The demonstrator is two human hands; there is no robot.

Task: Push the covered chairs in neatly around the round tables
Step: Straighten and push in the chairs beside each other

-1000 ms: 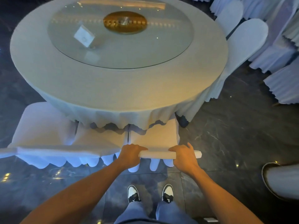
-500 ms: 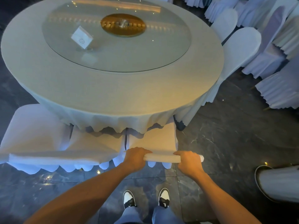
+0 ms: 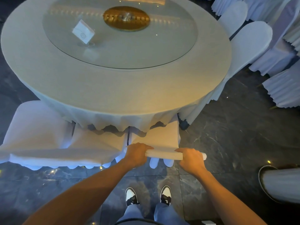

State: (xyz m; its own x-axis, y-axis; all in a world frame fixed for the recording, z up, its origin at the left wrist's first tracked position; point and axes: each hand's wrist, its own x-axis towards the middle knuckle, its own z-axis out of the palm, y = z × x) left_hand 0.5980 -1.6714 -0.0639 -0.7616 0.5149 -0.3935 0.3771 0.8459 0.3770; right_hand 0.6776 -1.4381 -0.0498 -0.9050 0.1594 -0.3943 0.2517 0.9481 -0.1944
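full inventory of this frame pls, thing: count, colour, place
Round table: 1, pale cloth, centre.
Glass turntable: 1, clear, on the table.
Gold hub: 1, at the turntable's middle.
Card: 1, white, standing on the glass, left.
Held chair: 1, white cover, seat partly under the table's near edge.
Neighbour chair: 1, white cover, left of the held one.
Other covered chairs: several, white, right side and beyond.
Floor: dark marble tiles.
Shoes: 2, black and white, bottom centre.
Left hand: grips the chair's top rail.
Right hand: grips the same rail.
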